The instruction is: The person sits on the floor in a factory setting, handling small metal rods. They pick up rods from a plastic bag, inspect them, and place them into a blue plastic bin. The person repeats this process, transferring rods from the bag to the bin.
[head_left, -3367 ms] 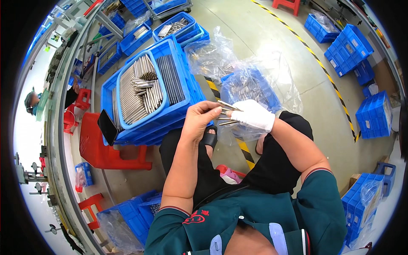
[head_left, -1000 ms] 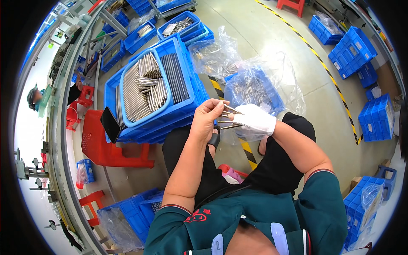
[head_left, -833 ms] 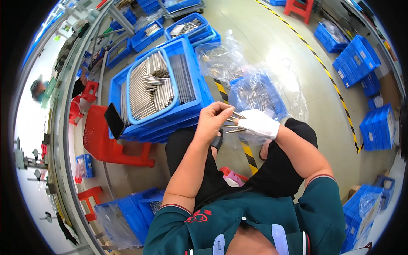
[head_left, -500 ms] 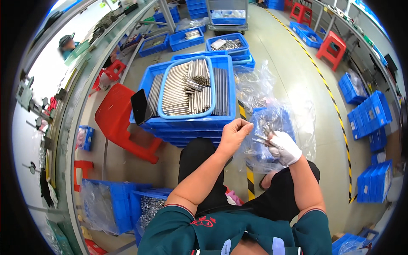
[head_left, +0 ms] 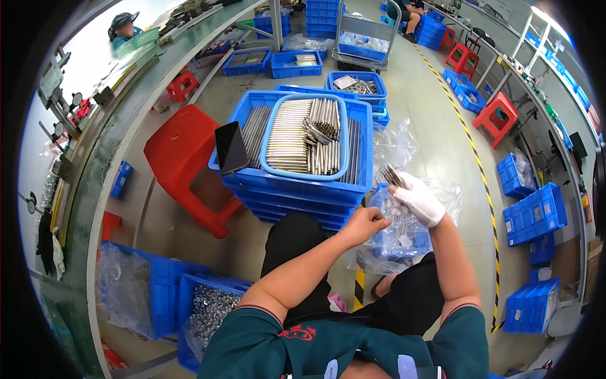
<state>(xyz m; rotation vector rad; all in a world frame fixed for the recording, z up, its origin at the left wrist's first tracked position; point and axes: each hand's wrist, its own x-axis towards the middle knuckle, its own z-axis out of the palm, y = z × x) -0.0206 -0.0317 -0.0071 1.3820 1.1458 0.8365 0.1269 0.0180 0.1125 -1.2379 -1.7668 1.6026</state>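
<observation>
My right hand [head_left: 420, 202], in a white glove, is closed around several thin metal rods [head_left: 392, 177], their ends pointing up and away. Just left of it is my bare left hand [head_left: 367, 225], fingers curled together; whether something small is between them is hidden. Beneath both hands lies a blue crate lined with clear plastic bag [head_left: 399, 230]. Ahead of my knees, a light-blue-rimmed basket [head_left: 303, 176] full of shiny metal rods rests on a stack of blue crates [head_left: 287, 197]. Darker rods [head_left: 257, 136] fill the top crate at the basket's sides.
A black phone [head_left: 232, 147] leans at the stack's left corner beside a red plastic chair [head_left: 183, 151]. A crate of small metal parts [head_left: 218, 309] stands at lower left. A long workbench [head_left: 123, 158] runs along the left; a trolley [head_left: 362, 57] stands farther back.
The rods in my right hand now point upward rather than toward the left. My left hand has moved away from them, down toward me. The whole view has shifted slightly.
</observation>
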